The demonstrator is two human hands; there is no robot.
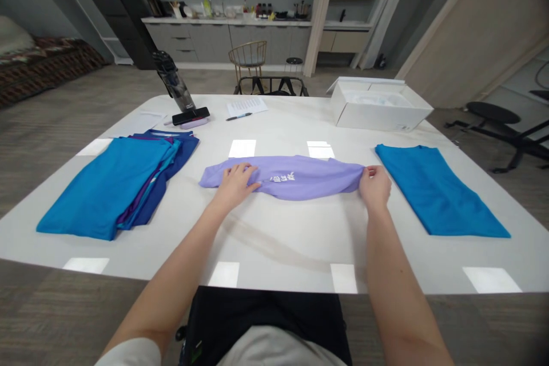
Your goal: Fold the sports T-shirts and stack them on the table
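A lavender shirt with white printed characters lies on the table in a long, narrow fold. My left hand rests on its left part, fingers spread and thumb apart. At the opposite end, my right hand pinches the shirt's edge and lifts it slightly. A folded blue shirt lies to the right of that hand. To the left is a pile of garments, with a blue shirt on top and purple and navy cloth showing beneath.
On the white table stand a handheld vacuum at the back left and an open white box at the back right. Between them lie a printed sheet and a pen. A black-framed chair stands beyond the far edge.
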